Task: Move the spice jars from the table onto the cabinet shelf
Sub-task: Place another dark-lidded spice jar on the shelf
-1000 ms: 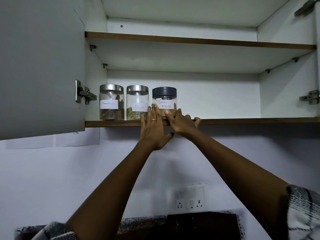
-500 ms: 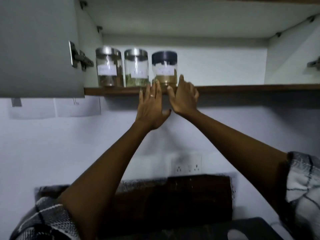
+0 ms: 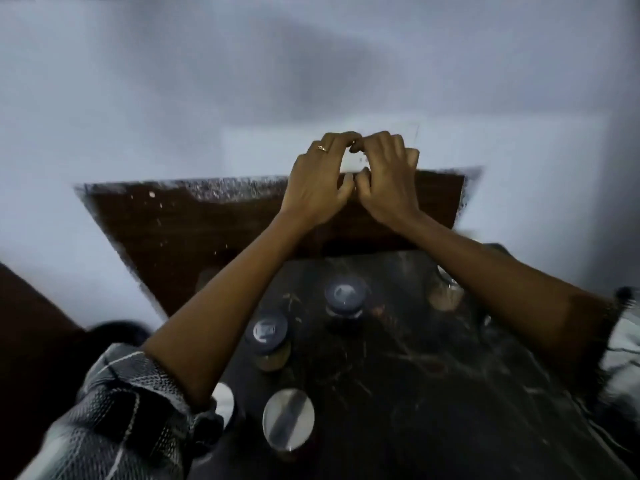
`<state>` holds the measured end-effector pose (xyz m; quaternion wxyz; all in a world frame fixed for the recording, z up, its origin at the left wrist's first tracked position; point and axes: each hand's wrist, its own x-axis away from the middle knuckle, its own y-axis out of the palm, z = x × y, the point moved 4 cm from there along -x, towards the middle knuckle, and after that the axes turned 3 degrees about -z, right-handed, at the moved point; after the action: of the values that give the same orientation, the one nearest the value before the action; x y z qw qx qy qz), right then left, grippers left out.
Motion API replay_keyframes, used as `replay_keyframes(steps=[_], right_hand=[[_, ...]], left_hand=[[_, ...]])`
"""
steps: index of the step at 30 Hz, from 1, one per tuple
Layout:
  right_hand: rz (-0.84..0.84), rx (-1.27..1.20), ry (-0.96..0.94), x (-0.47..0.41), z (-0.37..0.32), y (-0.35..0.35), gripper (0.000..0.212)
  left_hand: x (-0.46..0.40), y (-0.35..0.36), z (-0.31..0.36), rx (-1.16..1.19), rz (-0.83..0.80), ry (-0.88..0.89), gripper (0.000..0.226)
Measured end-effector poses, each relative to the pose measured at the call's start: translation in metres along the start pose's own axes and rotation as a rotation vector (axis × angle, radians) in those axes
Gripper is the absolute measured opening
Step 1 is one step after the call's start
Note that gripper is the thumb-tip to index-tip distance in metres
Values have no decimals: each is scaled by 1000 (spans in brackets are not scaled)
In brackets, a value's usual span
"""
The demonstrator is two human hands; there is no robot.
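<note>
Nearest, at the lower left, our checked sleeve [image 3: 114, 420]; beside it a steel-lidded jar [image 3: 288, 419] on the dark marbled table [image 3: 450, 393], and a second pale lid [image 3: 223, 403] half hidden under our left forearm; its contents we cannot tell.

Next, a dark-lidded jar [image 3: 266, 332] with tan or ochre contents showing below the lid; beyond it another dark-lidded jar [image 3: 344, 295], contents not visible; at the right, partly behind our right forearm, a blurred jar [image 3: 445, 296] with a pinkish-brown fill.

Count: we judge at least four, probably five, spice jars left on the table, none in hand; the cabinet shelf is out of view, so what is already stored cannot be told here; the larger share of the work appears to remain.

Farther, a dark wooden backboard [image 3: 207, 230] against the pale wall [image 3: 173, 98].

Farthest, our left hand [image 3: 320, 178], a ring on one finger, and right hand [image 3: 386, 181], both raised above the table, fingers curled and touching one another, empty.

Writing: a pale patch on the nearer dark lid, unreadable; no labels or brands legible.
</note>
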<state>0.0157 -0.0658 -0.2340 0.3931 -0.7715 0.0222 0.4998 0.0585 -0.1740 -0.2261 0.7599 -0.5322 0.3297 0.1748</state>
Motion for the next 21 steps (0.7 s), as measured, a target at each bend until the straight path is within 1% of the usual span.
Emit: replay_keyframes(steps=[3, 5, 8, 9, 11, 13, 15, 18, 21], right_hand=[[-196, 33, 72, 53, 13, 34, 40], [-331, 20, 127, 91, 21, 53, 45], [-502, 41, 238, 140, 39, 81, 44], [-560, 27, 294, 153, 45, 89, 47], [-707, -55, 435, 176, 56, 103, 64], [-840, -124, 561, 197, 65, 115, 81], [-929, -189, 645, 214, 68, 123, 92], [-996, -315, 712, 232, 68, 139, 102], [-996, -388, 779, 244, 69, 148, 111]], left_hand=[[40, 44, -19, 55, -192, -88, 56], [67, 71, -32, 94, -341, -203, 65], [104, 110, -47, 173, -565, -364, 79], [115, 120, -49, 209, -629, -406, 86], [136, 139, -55, 268, -740, -471, 97], [151, 157, -60, 312, -800, -525, 102], [163, 172, -60, 346, -838, -556, 107], [178, 189, -57, 388, -909, -589, 114], [182, 196, -55, 380, -866, -598, 112]])
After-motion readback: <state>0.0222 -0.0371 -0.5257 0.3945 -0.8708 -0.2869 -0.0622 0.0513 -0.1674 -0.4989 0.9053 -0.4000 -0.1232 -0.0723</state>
